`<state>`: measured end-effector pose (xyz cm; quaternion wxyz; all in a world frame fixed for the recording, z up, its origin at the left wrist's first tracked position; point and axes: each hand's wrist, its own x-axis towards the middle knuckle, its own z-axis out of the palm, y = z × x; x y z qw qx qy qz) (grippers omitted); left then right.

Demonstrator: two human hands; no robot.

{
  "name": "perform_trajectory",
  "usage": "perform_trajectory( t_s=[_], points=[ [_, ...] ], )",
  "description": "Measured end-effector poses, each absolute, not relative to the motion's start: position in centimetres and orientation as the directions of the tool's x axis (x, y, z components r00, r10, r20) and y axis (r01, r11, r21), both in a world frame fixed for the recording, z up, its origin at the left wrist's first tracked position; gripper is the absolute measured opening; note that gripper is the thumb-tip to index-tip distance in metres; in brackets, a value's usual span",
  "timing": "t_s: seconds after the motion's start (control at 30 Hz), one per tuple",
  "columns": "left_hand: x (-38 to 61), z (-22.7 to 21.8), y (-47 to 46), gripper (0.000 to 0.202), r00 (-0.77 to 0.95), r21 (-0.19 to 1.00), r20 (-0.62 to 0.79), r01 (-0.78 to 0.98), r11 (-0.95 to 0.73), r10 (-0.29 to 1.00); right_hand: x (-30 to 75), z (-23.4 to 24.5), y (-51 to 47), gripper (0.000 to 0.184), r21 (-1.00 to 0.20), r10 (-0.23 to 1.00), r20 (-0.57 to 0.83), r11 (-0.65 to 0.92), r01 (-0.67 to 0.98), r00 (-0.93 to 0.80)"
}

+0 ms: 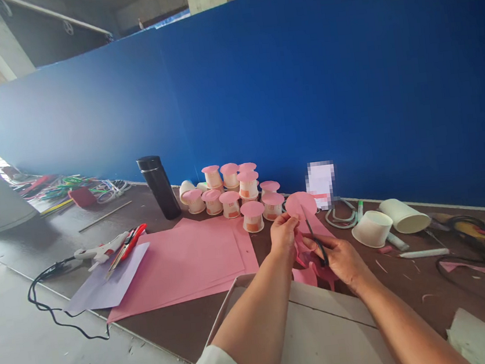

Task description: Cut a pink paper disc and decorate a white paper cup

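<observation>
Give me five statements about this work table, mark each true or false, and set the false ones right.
1. The left hand holds pink paper. True.
2. The right hand holds the scissors. True.
3. The flask is white. False: the flask is black.
4. The lilac sheet overlaps the pink sheets. True.
5. Every cup has a pink disc on it. False: the cup lying on its side at the right of the picture has none.
</observation>
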<state>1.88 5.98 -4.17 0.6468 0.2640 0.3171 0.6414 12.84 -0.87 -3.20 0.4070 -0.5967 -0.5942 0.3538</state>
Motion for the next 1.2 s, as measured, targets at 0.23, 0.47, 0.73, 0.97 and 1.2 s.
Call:
perform_trajectory(
  t_s=[0.23, 0.47, 0.73, 0.97, 1.2],
  points=[
    [1.85, -4.33, 6.03, 0.030, -0.019, 0.759, -0.068, -0.650, 0.039, 0.997, 12.85, -3.24, -0.82, 0.045, -0.905, 0.997, 0.063, 0.034, 0.425, 0.054],
    [1.84, -4.28, 5.97, 0.029, -0.035, 0.765, -0.071, -0.644, 0.031, 0.997, 12.93, -3.33, -0.90, 0.047, -0.896, 0.996, 0.075, 0.043, 0.442, 0.055],
    [1.80, -4.19, 5.91, 0.028, -0.031, 0.763, -0.093, -0.644, 0.051, 0.995, 13.07, -3.72, -0.61, 0.049, -0.887, 0.996, 0.076, 0.044, 0.459, 0.052],
    [1.81, -4.33, 5.94, 0.026, -0.041, 0.748, -0.112, -0.661, 0.057, 0.993, 13.14, -4.06, -0.58, 0.053, -0.890, 0.997, 0.059, 0.032, 0.455, 0.046],
    [1.76, -4.06, 5.71, 0.035, -0.061, 0.730, -0.142, -0.681, 0.062, 0.988, 12.85, -3.44, -0.97, 0.047, -0.864, 0.997, 0.074, 0.057, 0.499, 0.013]
  ],
)
